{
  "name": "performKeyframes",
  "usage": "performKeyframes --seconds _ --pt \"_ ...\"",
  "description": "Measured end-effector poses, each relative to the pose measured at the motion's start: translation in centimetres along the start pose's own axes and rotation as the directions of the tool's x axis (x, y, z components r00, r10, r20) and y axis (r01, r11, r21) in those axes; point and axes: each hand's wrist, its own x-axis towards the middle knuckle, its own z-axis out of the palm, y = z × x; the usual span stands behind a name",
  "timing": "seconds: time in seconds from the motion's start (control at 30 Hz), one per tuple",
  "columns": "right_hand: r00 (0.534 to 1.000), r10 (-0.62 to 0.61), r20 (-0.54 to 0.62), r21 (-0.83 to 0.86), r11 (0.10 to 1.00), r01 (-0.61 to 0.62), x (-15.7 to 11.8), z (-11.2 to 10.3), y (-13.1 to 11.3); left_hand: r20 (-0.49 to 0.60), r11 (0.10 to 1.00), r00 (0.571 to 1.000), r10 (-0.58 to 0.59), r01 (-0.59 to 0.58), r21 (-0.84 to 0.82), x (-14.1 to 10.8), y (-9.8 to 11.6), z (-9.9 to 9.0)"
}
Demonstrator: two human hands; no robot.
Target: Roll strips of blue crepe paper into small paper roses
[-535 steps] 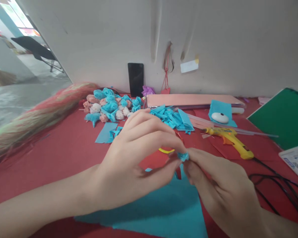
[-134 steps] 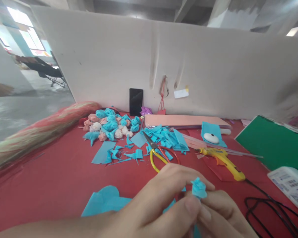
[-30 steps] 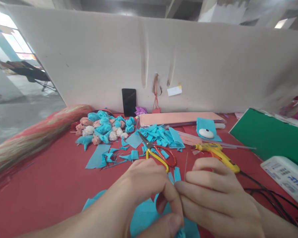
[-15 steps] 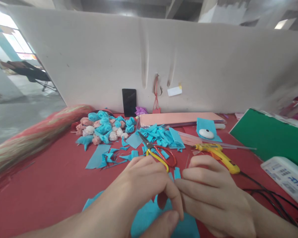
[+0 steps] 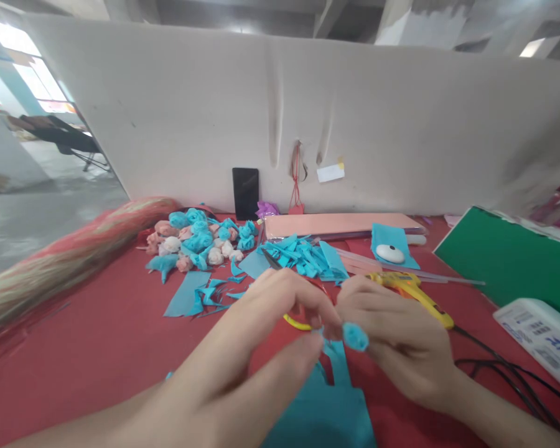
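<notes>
A small rolled blue crepe-paper flower (image 5: 355, 336) shows its coiled end between my hands. My right hand (image 5: 401, 330) is closed around its lower part, back of the hand up, and the fingers' grip is partly hidden. My left hand (image 5: 261, 336) reaches to the flower with curved fingers, the thumb apart from them; the fingertips are at the flower's left side. Below the hands lies a blue crepe-paper sheet (image 5: 326, 417) with cut strips at its upper edge. Scissors with a yellow handle (image 5: 297, 322) lie behind my left hand, mostly covered.
Blue paper scraps (image 5: 303, 255) and a pile of blue, pink and white paper flowers (image 5: 200, 239) lie farther back. A yellow glue gun (image 5: 415, 292) with a black cord is at the right, near a white box (image 5: 541, 336) and a green board (image 5: 508, 255).
My hands have risen slightly and my left thumb has moved away from the fingers. The rolled blue flower has come into sight, while the scissors are now more covered.
</notes>
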Motion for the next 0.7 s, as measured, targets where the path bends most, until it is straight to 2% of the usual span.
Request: performKeyframes --seconds 0.1,0.2,0.3,0.47,0.6,0.7 --pt "0.969 0.247 -0.031 0.259 0.938 -0.231 -0.5 0.8 0.2 0.075 0.985 0.986 -0.148 0.154 -0.078 0.2 -0.1 -0.3" --pt "0.917 0.398 -0.008 0.43 0.829 -0.356 -1.2 1.5 0.5 0.118 0.972 0.978 -0.174 0.189 -0.14 0.3 -0.4 -0.1" --pt "0.9 0.436 0.001 0.486 0.786 -0.382 -1.6 1.9 0.6 0.11 0.964 0.979 -0.173 0.191 -0.184 0.3 -0.5 0.3" --pt "0.901 0.432 0.046 0.568 0.73 -0.379 -1.5 2.3 0.3 0.099 0.902 0.969 -0.226 0.247 -0.355 0.7 -0.6 0.9" --pt "0.904 0.424 0.061 0.586 0.718 -0.376 -1.5 2.5 0.1 0.121 0.822 0.978 -0.17 0.208 -0.529 0.7 -1.1 1.0" --pt "0.902 0.421 0.096 0.595 0.702 -0.391 -1.4 2.6 -0.1 0.132 0.787 0.977 -0.169 0.215 -0.578 0.6 -1.3 1.0"
